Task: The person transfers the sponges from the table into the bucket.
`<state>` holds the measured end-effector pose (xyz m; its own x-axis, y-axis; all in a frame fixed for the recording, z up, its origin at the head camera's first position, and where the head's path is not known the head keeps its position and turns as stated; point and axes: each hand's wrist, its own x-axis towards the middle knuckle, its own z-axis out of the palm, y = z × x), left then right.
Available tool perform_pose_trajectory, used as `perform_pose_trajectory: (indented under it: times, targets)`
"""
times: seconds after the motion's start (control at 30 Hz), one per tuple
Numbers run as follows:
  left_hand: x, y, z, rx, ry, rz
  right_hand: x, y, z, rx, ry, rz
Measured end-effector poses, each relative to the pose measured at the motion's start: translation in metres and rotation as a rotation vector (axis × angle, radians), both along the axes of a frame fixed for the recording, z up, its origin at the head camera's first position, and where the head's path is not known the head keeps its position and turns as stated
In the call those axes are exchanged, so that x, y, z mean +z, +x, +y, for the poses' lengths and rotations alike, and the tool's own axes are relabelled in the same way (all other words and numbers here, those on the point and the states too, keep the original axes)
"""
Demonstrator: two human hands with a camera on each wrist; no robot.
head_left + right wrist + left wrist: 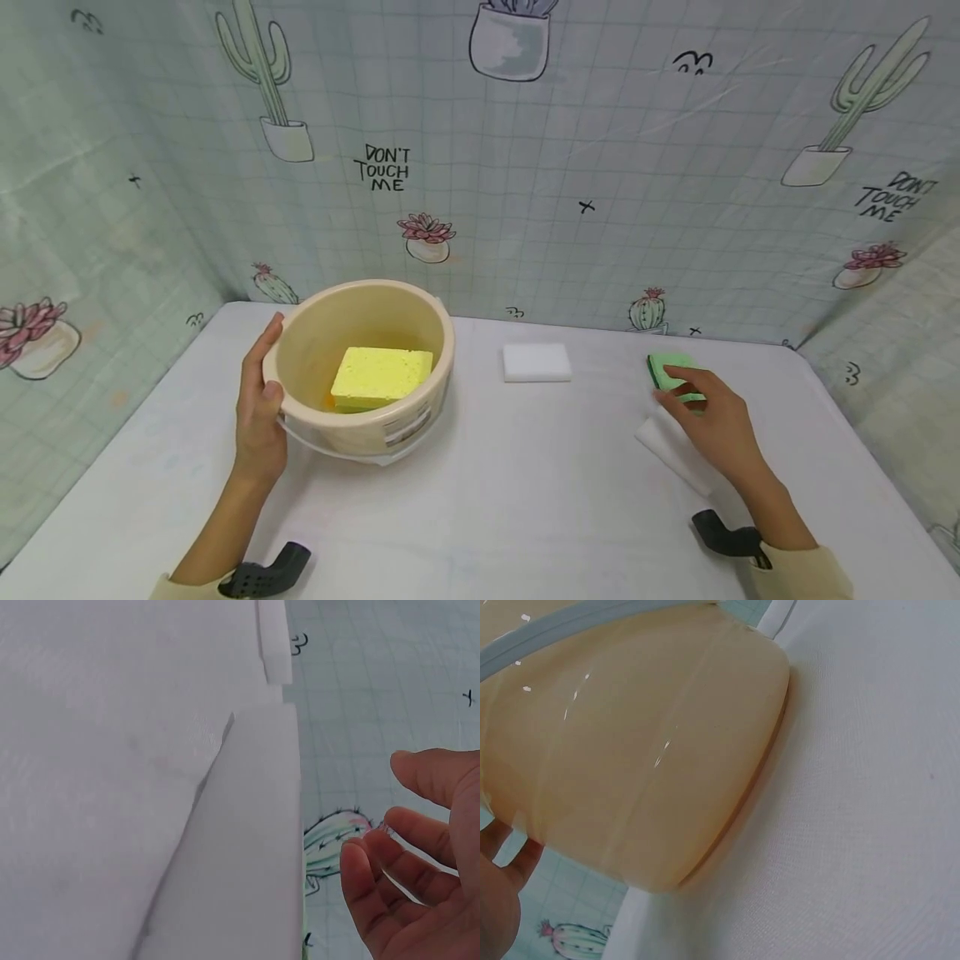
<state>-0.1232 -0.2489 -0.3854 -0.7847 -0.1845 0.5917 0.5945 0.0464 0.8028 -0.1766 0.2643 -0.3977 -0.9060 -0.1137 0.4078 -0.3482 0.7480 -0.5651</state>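
Fingers of the right hand: we find the fingers loosely bent and released, with a gap between them and the thumb; the green sponge lies directly by them on the surface, toward its far right; whether they touch it we cannot tell. Fingers of the left hand: we see them extended against the outer wall of the bucket, not clenched; the bucket stands on the left part of the surface.

Faults to guard against: if the thumb and fingers close off-centre on the green sponge, we may pinch only a corner, and it may slip or turn; if they push before closing, it may slide toward the far edge. The near white block lies under or just beside the right hand, partly hidden; a low wrist could drag it along. With the left hand bracing one side only, a hard push could shift or tip the bucket; its handle hangs at the front and could snag. Inside, the yellow sponge takes up much of the visible space; a piece dropped carelessly could rest on it; the far white block lies well apart, at little risk.
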Motion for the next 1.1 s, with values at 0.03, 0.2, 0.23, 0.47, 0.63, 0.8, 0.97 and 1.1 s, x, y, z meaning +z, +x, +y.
perform_pose_trajectory:
  times: [0.03,0.2,0.23,0.47,0.63,0.8,0.97,1.1]
  targets:
    - [0.000,0.000,0.000,0.001,-0.001,0.000,-0.001,0.001,0.002,-0.011,0.001,-0.007]
    - [-0.001,-0.001,0.000,-0.009,-0.005,-0.003,-0.006,0.001,0.012,-0.090,0.009,-0.032]
    - [-0.001,-0.001,0.000,-0.013,-0.004,-0.005,-0.007,0.000,0.014,-0.107,0.012,-0.039]
    - [0.000,-0.001,-0.001,0.000,-0.013,-0.003,-0.012,-0.002,0.022,-0.192,0.037,-0.094]
    - [-0.001,-0.001,-0.002,0.005,-0.018,-0.001,-0.015,-0.004,0.027,-0.215,0.051,-0.092]
    - [-0.002,-0.002,-0.002,-0.007,-0.010,0.015,-0.019,-0.004,0.030,-0.208,0.079,-0.116]
    - [-0.002,-0.001,-0.002,-0.016,-0.021,0.019,-0.023,-0.004,0.031,-0.195,0.093,-0.144]
    - [-0.001,0.000,-0.002,-0.009,-0.030,0.009,-0.024,-0.004,0.033,-0.182,0.100,-0.154]
